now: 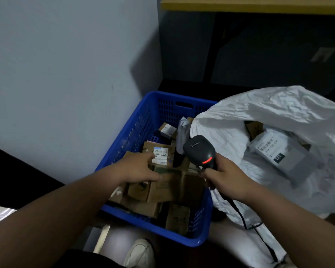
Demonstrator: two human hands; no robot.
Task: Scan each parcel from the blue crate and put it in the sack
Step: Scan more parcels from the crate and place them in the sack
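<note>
You are facing a grey wall (66,64), with a yellow-edged shelf (249,5) at one o'clock. Below it, the white sack (230,117) gapes at three o'clock, a grey parcel already lying inside. The blue crate (143,120) sits at centre, against the wall and touching the sack, and cardboard parcels fill it.

Your left hand (139,167) reaches in with its fingers loosely spread, resting on the labelled box (159,151); it grips nothing yet. Your right hand (220,175) is clamped round the handle of the scanner (199,151), whose red light glows.

That box lies flat at the crate's eleven o'clock, label up; its long axis seems to run from six to twelve, though your hand hides its near end. The scanner's head points towards eleven o'clock, over the crate.

To do this well, I'd lift the box clear of its neighbours, keep your thumb off the barcode, and tilt the label square to the scanner. A stray beam could read a neighbouring label.
</note>
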